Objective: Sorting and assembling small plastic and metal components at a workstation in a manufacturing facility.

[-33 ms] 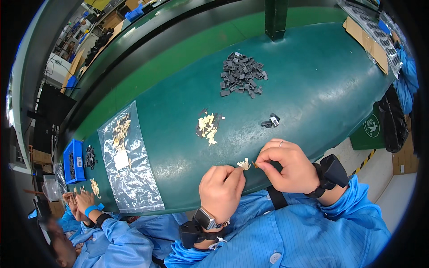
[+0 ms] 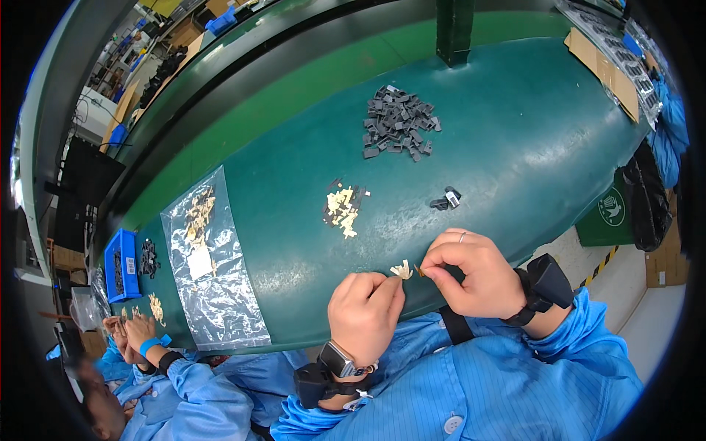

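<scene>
My left hand [image 2: 364, 312] is closed in a pinch on a few small cream strips [image 2: 402, 270] that fan out past its fingertips. Close beside it, my right hand [image 2: 476, 273] pinches a tiny thin brown piece [image 2: 419, 271] between thumb and index finger; its exact kind is too small to tell. The two sets of fingertips are a short gap apart, over the near edge of the green table mat [image 2: 294, 257]. Beyond my hands lies a loose pile of cream and dark brown pieces [image 2: 343, 209]. Farther right are a few black plastic parts [image 2: 446, 199], one with a white face.
A heap of dark grey plastic parts [image 2: 398, 121] lies farther back. To the left is a clear plastic bag [image 2: 228, 294] with brown and cream pieces on it. A co-worker's hands [image 2: 137, 334] work near a blue bin [image 2: 131, 285]. A green post [image 2: 454, 37] rises at the back.
</scene>
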`<state>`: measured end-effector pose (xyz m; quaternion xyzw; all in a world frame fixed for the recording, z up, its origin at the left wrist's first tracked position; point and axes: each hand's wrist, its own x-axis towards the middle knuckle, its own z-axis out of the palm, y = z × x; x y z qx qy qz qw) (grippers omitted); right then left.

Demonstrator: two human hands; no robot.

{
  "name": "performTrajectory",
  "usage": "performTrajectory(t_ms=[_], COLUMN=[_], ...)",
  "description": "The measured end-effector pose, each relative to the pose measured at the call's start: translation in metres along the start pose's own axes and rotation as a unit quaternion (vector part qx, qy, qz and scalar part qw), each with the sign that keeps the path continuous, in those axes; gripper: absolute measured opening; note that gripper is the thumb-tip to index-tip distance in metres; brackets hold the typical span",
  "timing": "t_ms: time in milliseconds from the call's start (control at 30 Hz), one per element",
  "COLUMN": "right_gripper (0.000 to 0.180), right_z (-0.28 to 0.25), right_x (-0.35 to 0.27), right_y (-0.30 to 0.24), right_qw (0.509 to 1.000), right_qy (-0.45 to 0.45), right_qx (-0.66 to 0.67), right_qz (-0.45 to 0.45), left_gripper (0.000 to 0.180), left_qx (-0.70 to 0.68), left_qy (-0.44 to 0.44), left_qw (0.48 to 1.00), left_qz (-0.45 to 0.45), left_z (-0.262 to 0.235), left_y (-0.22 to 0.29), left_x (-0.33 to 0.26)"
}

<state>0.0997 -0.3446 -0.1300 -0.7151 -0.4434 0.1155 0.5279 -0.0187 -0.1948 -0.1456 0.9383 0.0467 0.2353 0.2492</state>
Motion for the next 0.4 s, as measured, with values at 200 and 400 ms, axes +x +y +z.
performTrajectory(t_ms=[200,400], right_gripper=[0.012,0.021], right_z=[-0.001,-0.007], right_x=[0.002,0.003], right_y=[0.002,-0.005], right_qw=[0.995,0.950], right_qy=[-0.018,-0.086], right_qx=[-0.048,-0.129], right_qz=[-0.086,-0.271], left_gripper=[0.012,0.027], left_qx=[-0.353,-0.557], left_qy=[-0.072,-0.158], left_qw=[0.894,0.741], left_qz=[-0.265,-0.341], left_z=[-0.024,-0.026], left_y=[0.013,0.001], left_x=[0.000,-0.011])
